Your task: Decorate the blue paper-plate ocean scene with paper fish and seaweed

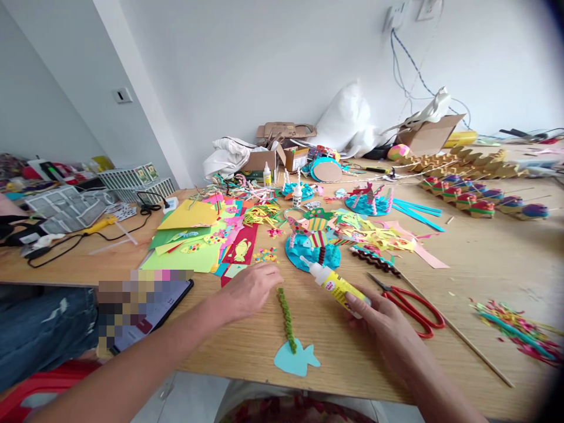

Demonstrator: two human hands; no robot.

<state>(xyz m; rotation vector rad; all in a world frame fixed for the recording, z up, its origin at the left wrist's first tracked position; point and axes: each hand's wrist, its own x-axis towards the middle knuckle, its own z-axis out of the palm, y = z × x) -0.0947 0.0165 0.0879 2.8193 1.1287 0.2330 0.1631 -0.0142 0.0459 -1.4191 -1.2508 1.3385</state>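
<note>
My right hand point(374, 311) is wrapped round a glue bottle point(337, 288) with a yellow label; its white nozzle points up and to the left. Fingers pinched together, my left hand point(253, 289) hovers at the upper end of a twisted green stem point(285, 314). Whether anything sits in that pinch is hidden. The stem's lower end lies over a light-blue paper fish point(297, 358) near the table's front edge. Just beyond the nozzle stands a blue round base point(293, 252) carrying striped paper fish. Red-handled scissors point(412, 305) lie beside my right hand.
A wooden stick point(462, 338) runs diagonally on the right, near colourful paper scraps point(520, 332). Stacked coloured paper point(180, 258) lies to the left. Beside my left arm, another person holds a phone point(163, 305). Boxes and bags line the wall.
</note>
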